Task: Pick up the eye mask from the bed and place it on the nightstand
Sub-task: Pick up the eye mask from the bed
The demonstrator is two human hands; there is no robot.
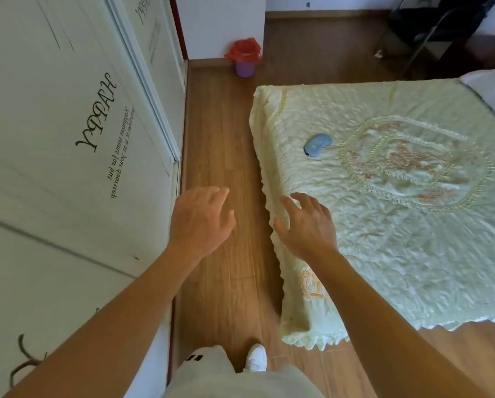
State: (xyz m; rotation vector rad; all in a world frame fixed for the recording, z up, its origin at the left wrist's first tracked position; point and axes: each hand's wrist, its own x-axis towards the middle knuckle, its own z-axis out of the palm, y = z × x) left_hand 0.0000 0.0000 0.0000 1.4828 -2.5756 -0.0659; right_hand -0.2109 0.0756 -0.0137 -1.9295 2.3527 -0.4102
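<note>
Both arms are stretched forward; the left hand (202, 218) and right hand (306, 225) are held empty, fingers spread.

Bare forearms, light trousers (212, 377), white shoe (256, 358)

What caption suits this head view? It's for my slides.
Both empty hands, left and right, reach toward the blue eye mask on the bed.

Eye mask (317, 144) on bed (412, 254); wardrobe (68, 139) left across floor (220, 168)
</note>
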